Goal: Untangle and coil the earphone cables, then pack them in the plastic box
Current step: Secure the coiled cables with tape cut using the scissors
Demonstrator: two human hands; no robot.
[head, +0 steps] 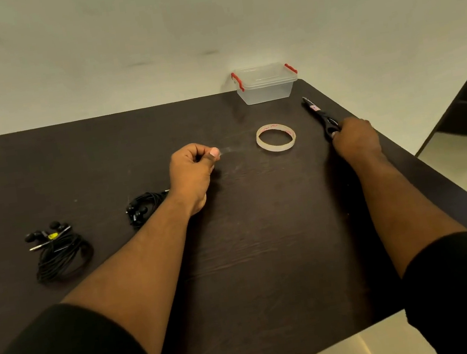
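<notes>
A dark wooden table (269, 262) fills most of the view, seen from above by the person seated at it. Its far edge meets a pale wall, and its right edge runs diagonally, with pale floor beyond. The broad middle of the tabletop between the two forearms lies bare.

A clear plastic box (266, 83) with red latches and its lid on stands at the far right corner, close to the wall. A ring of clear tape (276, 137) lies flat in front of it, apart from the box.

The right hand (355, 140) rests near the right edge, fingers curled around the handles of black scissors (320, 117), whose closed blades point away toward the box. The left hand (192, 174) hovers mid-table, thumb and fingertips pinched together; a small, faint strip, perhaps tape, seems to sit at the thumb tip, too faint to be sure.

Two black earphone sets lie at the left. The larger coiled earphones (60, 254), with a yellow tag near the buds, sit far left. The smaller earphone bundle (143, 207) lies just beside the left wrist, partly hidden by it.
</notes>
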